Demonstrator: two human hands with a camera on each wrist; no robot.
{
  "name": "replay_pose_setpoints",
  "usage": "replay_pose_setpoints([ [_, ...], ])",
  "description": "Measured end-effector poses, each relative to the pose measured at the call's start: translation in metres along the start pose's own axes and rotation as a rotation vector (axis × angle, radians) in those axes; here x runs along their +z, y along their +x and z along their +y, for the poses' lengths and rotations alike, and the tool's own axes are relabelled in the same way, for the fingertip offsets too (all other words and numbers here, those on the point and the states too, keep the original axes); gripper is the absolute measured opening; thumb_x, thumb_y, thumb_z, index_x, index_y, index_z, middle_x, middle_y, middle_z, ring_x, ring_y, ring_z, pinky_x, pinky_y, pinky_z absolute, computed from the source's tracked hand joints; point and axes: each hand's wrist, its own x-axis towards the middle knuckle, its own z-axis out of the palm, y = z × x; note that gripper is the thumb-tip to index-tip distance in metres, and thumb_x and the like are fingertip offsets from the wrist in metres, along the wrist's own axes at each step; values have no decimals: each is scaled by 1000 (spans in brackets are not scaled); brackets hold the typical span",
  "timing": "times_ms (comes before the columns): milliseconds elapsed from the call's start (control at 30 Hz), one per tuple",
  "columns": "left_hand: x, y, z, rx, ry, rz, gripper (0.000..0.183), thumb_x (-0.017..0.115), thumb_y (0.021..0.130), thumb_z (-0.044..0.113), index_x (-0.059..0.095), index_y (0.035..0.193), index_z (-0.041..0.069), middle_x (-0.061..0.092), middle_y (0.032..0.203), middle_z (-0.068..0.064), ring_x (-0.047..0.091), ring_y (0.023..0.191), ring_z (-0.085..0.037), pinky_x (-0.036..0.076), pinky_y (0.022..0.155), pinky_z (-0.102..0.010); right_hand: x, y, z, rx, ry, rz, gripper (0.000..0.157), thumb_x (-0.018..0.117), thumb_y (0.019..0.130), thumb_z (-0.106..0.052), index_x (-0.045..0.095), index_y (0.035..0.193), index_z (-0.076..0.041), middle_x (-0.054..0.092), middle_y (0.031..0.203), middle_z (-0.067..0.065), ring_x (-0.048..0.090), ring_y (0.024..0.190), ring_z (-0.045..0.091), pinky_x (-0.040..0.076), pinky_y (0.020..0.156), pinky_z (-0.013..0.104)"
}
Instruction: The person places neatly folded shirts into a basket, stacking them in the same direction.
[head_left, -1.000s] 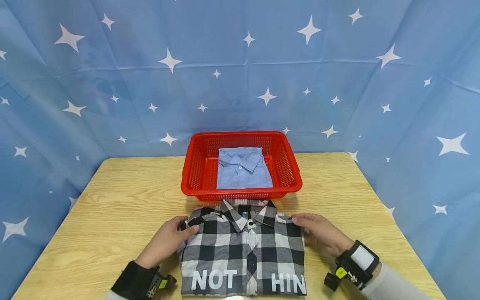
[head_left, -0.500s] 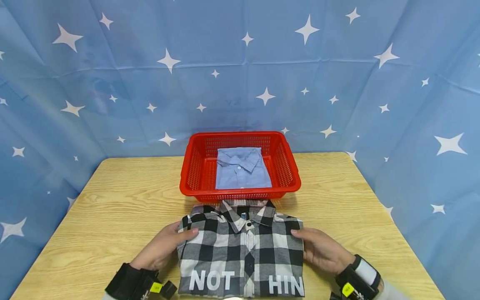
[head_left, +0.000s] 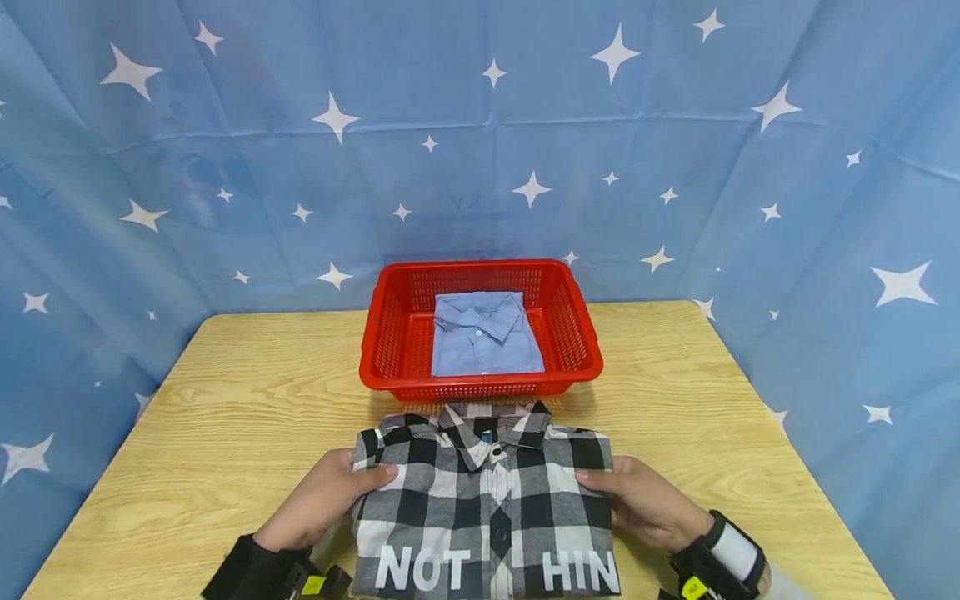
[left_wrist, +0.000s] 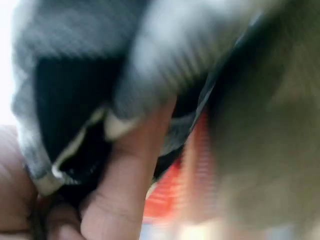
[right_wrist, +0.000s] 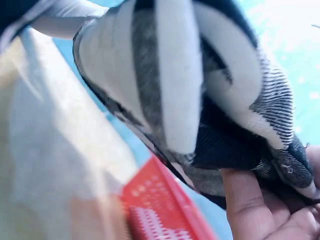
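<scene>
A folded black, white and grey checked shirt (head_left: 465, 500) with white letters lies flat between my hands in the head view, its collar towards the basket. My left hand (head_left: 318, 496) grips its left side, thumb on top and fingers underneath. At the opposite side my right hand (head_left: 648, 500) holds the shirt the same way. Both wrist views show fingers tucked under layers of the checked cloth; the left one is blurred. Just beyond the collar stands a red plastic basket (head_left: 480, 389), with a folded light blue shirt (head_left: 487, 337) inside.
The wooden table (head_left: 262, 375) runs out to both sides of the basket. A blue curtain (head_left: 420, 83) with white stars hangs behind and beside it. Bare basket floor shows on both sides of the blue shirt.
Both hands have shifted from the shirt's shoulder corners down its sides, with thumbs now on top. The checked shirt appears slightly larger and nearer in the head view.
</scene>
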Motion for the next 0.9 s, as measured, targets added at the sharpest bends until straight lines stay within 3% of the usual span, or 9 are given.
replay_pose_setpoints([
  [133, -5, -23, 24, 6, 80, -5, 36, 71, 98, 34, 73, 115, 3, 80, 96, -6, 75, 85, -17, 57, 79, -34, 11, -14, -12, -36, -66, -74, 27, 58, 107, -18, 63, 131, -7, 77, 118, 0, 73, 107, 13, 60, 93, 32],
  [300, -14, -47, 59, 31, 37, -80, 37, 68, 100, 37, 70, 120, 5, 79, 103, -5, 76, 91, -20, 59, 82, -37, 20, -38, -35, -90, -78, -168, 25, 50, 110, -14, 66, 129, -12, 76, 122, -2, 74, 109, 13, 60, 94, 33],
  [467, -27, -54, 90, 82, -14, -97, 39, 66, 101, 40, 71, 119, 5, 79, 109, -6, 76, 101, -20, 59, 88, -34, 18, -53, -67, -216, -74, -261, 33, 39, 112, -8, 65, 133, -12, 74, 127, 0, 73, 112, 15, 61, 93, 34],
  [633, -41, -39, 117, 179, -6, -28, 39, 63, 104, 35, 69, 128, 4, 78, 117, -7, 74, 106, -15, 56, 93, -31, 15, -45, -109, -308, -125, -209, 32, 40, 112, -6, 68, 127, -11, 76, 123, 2, 75, 107, 16, 61, 90, 34],
  [733, -48, -21, 131, 234, -6, -3, 37, 61, 106, 29, 66, 130, 2, 78, 117, -5, 74, 106, -12, 55, 94, -29, 14, -32, -135, -332, -160, -115, 27, 45, 111, -8, 70, 121, -11, 78, 115, 3, 77, 100, 15, 63, 86, 33],
  [800, -53, -7, 141, 241, 28, 35, 32, 61, 105, 30, 66, 117, 1, 76, 95, 0, 70, 88, -7, 53, 84, -26, 15, -22, -152, -335, -173, -45, 21, 50, 110, -10, 70, 117, -11, 79, 111, 3, 78, 95, 15, 63, 83, 33],
  [867, -59, 9, 150, 242, 67, 85, 29, 62, 104, 31, 58, 97, 3, 60, 73, 5, 57, 68, -7, 45, 70, -25, 15, -10, -168, -333, -177, 25, 16, 54, 109, -12, 69, 115, -10, 79, 107, 2, 78, 92, 15, 63, 81, 32],
  [900, -61, 19, 155, 243, 95, 110, 29, 62, 104, 32, 55, 93, 6, 54, 70, 7, 51, 66, -7, 41, 69, -25, 15, -3, -175, -330, -178, 58, 14, 56, 108, -13, 68, 114, -9, 79, 105, 2, 78, 90, 14, 63, 80, 31],
])
